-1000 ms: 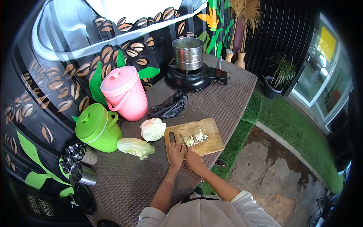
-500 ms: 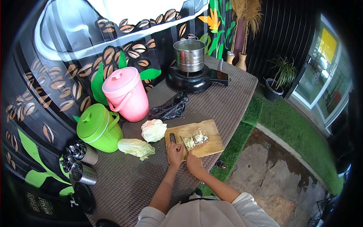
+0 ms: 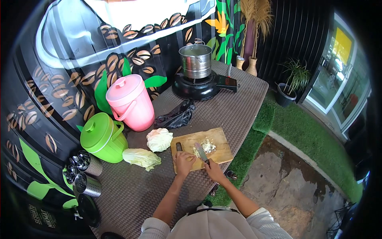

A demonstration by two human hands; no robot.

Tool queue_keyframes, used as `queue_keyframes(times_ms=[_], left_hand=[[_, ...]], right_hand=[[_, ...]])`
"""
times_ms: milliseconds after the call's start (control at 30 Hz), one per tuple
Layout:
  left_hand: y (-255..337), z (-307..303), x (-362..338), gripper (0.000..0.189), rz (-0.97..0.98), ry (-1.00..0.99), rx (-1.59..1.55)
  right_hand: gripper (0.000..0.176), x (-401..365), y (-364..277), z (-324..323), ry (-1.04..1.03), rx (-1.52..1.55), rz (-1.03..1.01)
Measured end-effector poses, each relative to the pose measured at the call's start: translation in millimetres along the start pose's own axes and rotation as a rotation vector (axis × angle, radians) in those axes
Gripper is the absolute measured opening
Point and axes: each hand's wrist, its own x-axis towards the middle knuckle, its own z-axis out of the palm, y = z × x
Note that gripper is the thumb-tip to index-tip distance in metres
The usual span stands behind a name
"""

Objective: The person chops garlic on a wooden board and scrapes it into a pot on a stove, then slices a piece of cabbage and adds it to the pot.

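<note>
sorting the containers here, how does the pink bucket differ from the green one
The pink bucket is taller and stands farther back, near the black bag. The green bucket is squatter and sits nearer, beside the cabbage leaf. Colour differs too: pale pink against bright green. Both have lids on, each with a knob on top, and both have a side handle.

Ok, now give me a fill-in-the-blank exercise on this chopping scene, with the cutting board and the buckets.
1. The right hand holds a ____ over the wooden cutting board.
2. The left hand rests on the board beside the chopped ____.
3. The lidded bucket nearest the steel pot is coloured ____.
Missing words: knife; cabbage; pink.
</note>
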Motion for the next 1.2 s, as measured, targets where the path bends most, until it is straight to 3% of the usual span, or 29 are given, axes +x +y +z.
queue_keyframes(times_ms=[233, 333, 433, 500, 667, 733, 933, 1000, 1100, 1133, 1200], left_hand=[[10, -2, 16, 0.016, -0.213, 0.032, -0.161], [22, -6, 19, 0.018, -0.240, -0.003, -0.126], [11, 7, 21, 0.021, -0.402, -0.100, -0.350], [4, 13, 21, 0.021, -0.379, -0.104, -0.383], [-4, 16, 22, 0.019, -0.361, -0.181, -0.470], [-5, 16, 23, 0.013, -0.179, -0.122, -0.154], [-5, 3, 23, 0.014, -0.113, -0.164, -0.143], [-7, -1, 20, 0.015, -0.110, -0.135, -0.113], [-14, -3, 18, 0.017, -0.139, -0.078, -0.143], [-16, -4, 17, 0.017, -0.172, -0.048, -0.198], [-17, -8, 11, 0.017, -0.205, -0.089, -0.228]], right_hand=[[0.028, -5, 4, -10, -0.007, 0.023, 0.008], [0.027, -9, 0, -13, 0.066, -0.061, -0.145], [0.027, -13, 0, -14, -0.048, 0.008, 0.016], [0.027, -14, 7, -11, 0.039, 0.014, -0.128], [0.025, -12, 33, -8, -0.024, 0.112, -0.072], [0.025, -13, 33, -10, 0.003, 0.129, -0.099], [0.025, -20, 19, -21, -0.014, 0.248, 0.096], [0.027, -19, 22, -15, 0.118, 0.059, -0.088], [0.029, -21, 16, -5, 0.164, -0.133, -0.164], [0.029, -23, 5, -6, 0.162, -0.132, -0.165], [0.028, -27, -12, -9, 0.075, -0.217, 0.020]])
